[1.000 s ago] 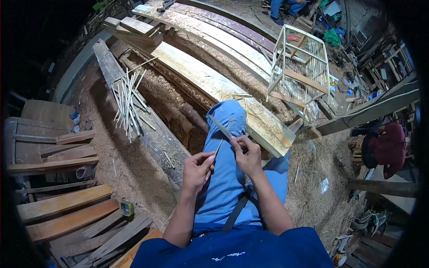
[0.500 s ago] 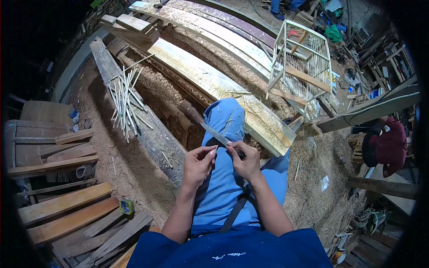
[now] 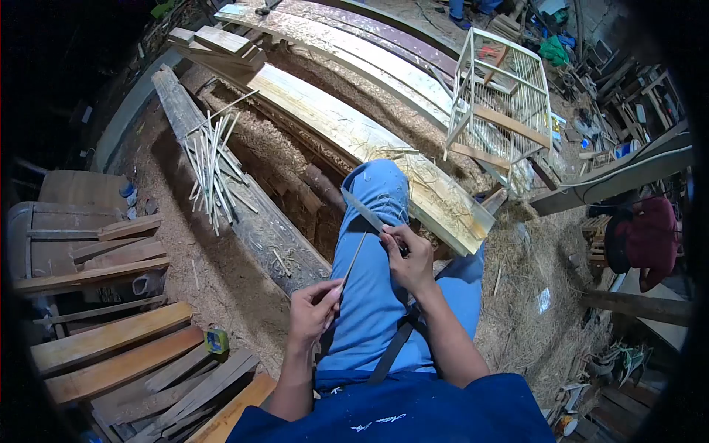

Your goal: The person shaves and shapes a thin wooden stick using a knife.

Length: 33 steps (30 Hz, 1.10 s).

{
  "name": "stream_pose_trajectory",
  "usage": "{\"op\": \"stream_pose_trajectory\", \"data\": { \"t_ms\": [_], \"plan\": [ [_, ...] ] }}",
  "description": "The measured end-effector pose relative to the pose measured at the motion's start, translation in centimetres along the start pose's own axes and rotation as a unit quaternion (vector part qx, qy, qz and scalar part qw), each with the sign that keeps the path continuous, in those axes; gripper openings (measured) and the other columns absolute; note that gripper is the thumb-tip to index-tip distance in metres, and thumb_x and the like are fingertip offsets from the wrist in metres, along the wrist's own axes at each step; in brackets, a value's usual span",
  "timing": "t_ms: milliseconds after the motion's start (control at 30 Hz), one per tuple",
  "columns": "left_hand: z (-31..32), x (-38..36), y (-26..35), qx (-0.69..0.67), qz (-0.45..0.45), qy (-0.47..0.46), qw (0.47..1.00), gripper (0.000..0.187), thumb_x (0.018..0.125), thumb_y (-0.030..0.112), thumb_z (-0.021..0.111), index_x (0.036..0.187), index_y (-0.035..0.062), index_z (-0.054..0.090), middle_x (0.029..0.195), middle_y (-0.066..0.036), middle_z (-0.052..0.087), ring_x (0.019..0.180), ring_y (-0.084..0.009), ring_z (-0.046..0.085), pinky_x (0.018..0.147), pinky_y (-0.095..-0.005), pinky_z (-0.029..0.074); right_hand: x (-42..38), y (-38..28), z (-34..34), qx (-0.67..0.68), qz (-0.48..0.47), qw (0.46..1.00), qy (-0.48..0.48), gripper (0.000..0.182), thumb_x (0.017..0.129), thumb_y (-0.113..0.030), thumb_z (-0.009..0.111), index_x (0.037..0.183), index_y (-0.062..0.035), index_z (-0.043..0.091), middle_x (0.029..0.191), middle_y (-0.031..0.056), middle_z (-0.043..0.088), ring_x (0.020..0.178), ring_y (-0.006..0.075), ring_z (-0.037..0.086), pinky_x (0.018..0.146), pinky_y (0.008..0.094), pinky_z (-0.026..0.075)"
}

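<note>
My left hand (image 3: 310, 314) pinches a thin wooden stick (image 3: 357, 253) between thumb and fingers, low over my left thigh. The stick slants up and to the right, its far tip just below the blade. In my right hand (image 3: 410, 260) is a knife (image 3: 361, 210), its dark handle mostly hidden by the fingers. Its long blade points up and left across my knee, which is in blue trousers (image 3: 377, 193). A bundle of pale thin sticks (image 3: 212, 171) lies on the weathered plank (image 3: 255, 221) to the left.
A thick pale board (image 3: 347, 129) strewn with shavings runs diagonally ahead. On the right stands a slatted wooden cage (image 3: 498, 107). Cut boards (image 3: 118, 340) and a yellow tape measure (image 3: 216, 340) lie at lower left. Another person (image 3: 650, 240) is at the far right.
My left hand has drawn down and left, away from the knife, so more of the stick shows. The right hand with the knife has shifted slightly, and the view has moved a little.
</note>
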<state>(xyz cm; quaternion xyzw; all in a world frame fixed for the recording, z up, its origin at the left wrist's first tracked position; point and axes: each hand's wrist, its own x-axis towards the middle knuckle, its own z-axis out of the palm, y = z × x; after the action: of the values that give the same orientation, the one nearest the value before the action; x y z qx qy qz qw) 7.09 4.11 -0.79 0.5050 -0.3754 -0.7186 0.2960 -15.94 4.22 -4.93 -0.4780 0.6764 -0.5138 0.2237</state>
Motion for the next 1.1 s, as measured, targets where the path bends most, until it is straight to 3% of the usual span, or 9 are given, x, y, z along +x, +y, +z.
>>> {"op": "stream_pose_trajectory", "data": {
  "t_ms": [67,100,200,267,367,467,567,1100],
  "plan": [
    [1.7,1.7,1.4,0.013,0.01,-0.006,1.0,0.021,0.096,0.008,0.068,0.113,-0.0042,0.071,0.071,-0.003,0.063,0.044,-0.0022,0.045,0.038,-0.0184,0.031,0.1,-0.5,-0.5,0.015,-0.004,0.999,-0.03,0.014,0.094,-0.011,0.07,0.102,0.0005,0.07,0.096,0.0149,0.077,0.086,0.0204,0.076,0.075,0.0315,0.058],
    [2.6,2.6,2.1,0.027,0.015,-0.015,0.999,0.021,0.097,0.01,0.068,0.113,-0.0033,0.071,0.073,-0.002,0.065,0.046,-0.0016,0.046,0.039,-0.018,0.031,0.0,-0.2,-0.6,0.023,0.003,0.999,-0.031,0.014,0.093,-0.018,0.071,0.1,-0.0065,0.07,0.096,0.0125,0.076,0.085,0.0289,0.075,0.072,0.0375,0.057],
    [5.3,6.0,3.6,0.041,0.025,-0.017,0.999,0.02,0.096,0.011,0.069,0.111,-0.0032,0.072,0.071,-0.002,0.065,0.045,-0.0024,0.047,0.039,-0.0185,0.032,-0.2,-0.6,-1.0,0.04,0.005,0.998,-0.04,0.013,0.093,-0.018,0.071,0.099,-0.0062,0.07,0.094,0.0125,0.076,0.083,0.0288,0.075,0.07,0.0374,0.057],
    [5.5,8.4,2.9,0.081,0.057,-0.035,0.994,0.015,0.096,0.01,0.069,0.1,-0.004,0.072,0.066,-0.003,0.065,0.044,-0.0032,0.048,0.039,-0.0197,0.032,-0.2,-0.7,-1.2,0.037,0.0,0.999,-0.037,0.013,0.092,-0.019,0.072,0.098,-0.007,0.071,0.092,0.0126,0.076,0.081,0.0291,0.075,0.069,0.0375,0.056],
    [4.9,9.1,3.0,0.069,0.032,-0.047,0.996,0.012,0.096,0.008,0.068,0.097,-0.0036,0.071,0.067,-0.003,0.065,0.044,-0.0033,0.048,0.039,-0.0195,0.032,-0.4,-0.7,-1.2,0.002,-0.009,0.999,-0.045,0.014,0.091,-0.021,0.073,0.097,-0.0083,0.072,0.091,0.0127,0.075,0.081,0.031,0.074,0.068,0.0385,0.056],
    [4.4,8.1,3.0,0.044,0.034,-0.053,0.997,0.012,0.096,0.007,0.067,0.1,-0.0035,0.072,0.069,-0.003,0.066,0.045,-0.0033,0.049,0.039,-0.0192,0.033,-0.5,-0.7,-0.6,-0.002,-0.015,1.0,-0.028,0.014,0.09,-0.021,0.074,0.097,-0.0085,0.073,0.092,0.0119,0.075,0.082,0.0312,0.074,0.069,0.0387,0.057],
    [4.4,7.3,1.8,-0.008,0.062,-0.032,0.998,0.021,0.095,0.006,0.068,0.113,-0.0044,0.071,0.073,-0.005,0.067,0.045,-0.0025,0.047,0.038,-0.0177,0.031,-0.5,-0.7,-0.4,-0.01,-0.025,1.0,-0.015,0.015,0.089,-0.02,0.075,0.097,-0.0084,0.073,0.093,0.0111,0.075,0.082,0.0316,0.074,0.069,0.0391,0.057],
    [2.0,2.8,0.6,0.016,0.026,-0.014,0.999,0.022,0.096,0.006,0.067,0.116,-0.004,0.071,0.073,-0.003,0.064,0.044,-0.0024,0.044,0.038,-0.0178,0.03,-0.9,-0.9,-0.4,-0.057,-0.059,0.997,0.002,0.016,0.089,-0.024,0.075,0.096,-0.0093,0.073,0.086,0.0075,0.073,0.073,0.0276,0.072,0.062,0.0366,0.055]
  ]
}}
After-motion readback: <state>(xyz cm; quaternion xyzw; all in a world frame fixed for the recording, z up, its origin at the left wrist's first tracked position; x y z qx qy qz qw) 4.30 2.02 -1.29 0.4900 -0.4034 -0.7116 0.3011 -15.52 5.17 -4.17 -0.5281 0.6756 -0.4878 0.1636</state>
